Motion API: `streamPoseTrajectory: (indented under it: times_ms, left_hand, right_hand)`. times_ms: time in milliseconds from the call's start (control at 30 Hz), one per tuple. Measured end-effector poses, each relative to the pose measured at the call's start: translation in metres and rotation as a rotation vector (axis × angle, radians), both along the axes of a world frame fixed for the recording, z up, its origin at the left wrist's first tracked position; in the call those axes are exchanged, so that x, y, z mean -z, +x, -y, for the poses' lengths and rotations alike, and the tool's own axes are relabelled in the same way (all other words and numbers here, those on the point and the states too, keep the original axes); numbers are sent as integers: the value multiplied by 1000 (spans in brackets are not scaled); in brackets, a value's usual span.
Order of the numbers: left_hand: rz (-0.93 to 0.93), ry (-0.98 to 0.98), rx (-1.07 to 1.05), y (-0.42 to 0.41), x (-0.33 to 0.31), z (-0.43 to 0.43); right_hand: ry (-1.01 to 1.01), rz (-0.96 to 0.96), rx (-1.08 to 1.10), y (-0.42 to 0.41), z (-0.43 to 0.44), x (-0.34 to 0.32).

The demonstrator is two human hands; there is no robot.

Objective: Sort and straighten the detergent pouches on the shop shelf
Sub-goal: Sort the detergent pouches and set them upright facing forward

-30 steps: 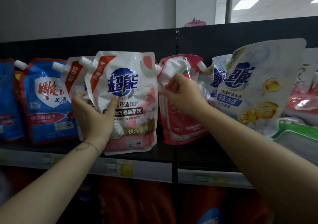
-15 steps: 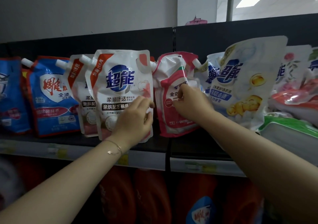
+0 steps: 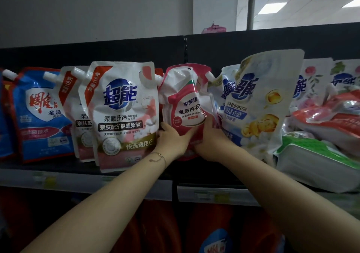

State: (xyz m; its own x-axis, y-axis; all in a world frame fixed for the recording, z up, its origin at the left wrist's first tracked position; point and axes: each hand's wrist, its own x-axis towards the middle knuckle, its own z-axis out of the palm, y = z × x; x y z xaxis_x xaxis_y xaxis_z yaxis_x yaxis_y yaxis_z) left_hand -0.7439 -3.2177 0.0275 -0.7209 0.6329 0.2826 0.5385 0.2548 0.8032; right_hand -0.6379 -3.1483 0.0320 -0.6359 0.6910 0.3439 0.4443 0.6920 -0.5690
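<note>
A red and white detergent pouch [image 3: 185, 101] stands on the dark shelf [image 3: 58, 168] at the middle. My left hand [image 3: 171, 141] grips its lower left side and my right hand [image 3: 211, 140] grips its lower right side. To its left stands a white and pink pouch [image 3: 122, 112] with a blue logo, upright, with a second one [image 3: 74, 104] behind it. Further left is a blue pouch [image 3: 41, 114]. A tall white pouch [image 3: 261, 104] with yellow drops leans just right of my right hand.
At the far right, red and white pouches [image 3: 329, 120] lie flat on a green and white pack [image 3: 311, 161]. More white pouches [image 3: 311, 79] stand behind them. The shelf's black back panel [image 3: 136, 50] rises behind the row. Red containers [image 3: 155, 229] fill the shelf below.
My left hand left the white and pink pouch and moved right onto the red pouch. My right hand slid down to the red pouch's lower right. The red pouch now faces forward.
</note>
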Motion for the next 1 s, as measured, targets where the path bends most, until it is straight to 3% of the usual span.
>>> streamPoseTrajectory:
  times_ms: [100,167,600,733,1000]
  left_hand:
    - [303,278,28,4,-6,-4]
    - [387,375,24,5,-9,-4]
    - [70,351,-148,18,5,-7]
    - [-76,364,-114,22,4,1]
    - [-186,352,-84,11,-1,12]
  right_hand:
    - [-61,-89,-47,-3,-7,5]
    - [-119,-77,-80,-1,-7,6]
    - [-196,2,-119,-3,1,8]
    - [-176,16,-107,0,2,6]
    - [-88,103,-36,-5,5,2]
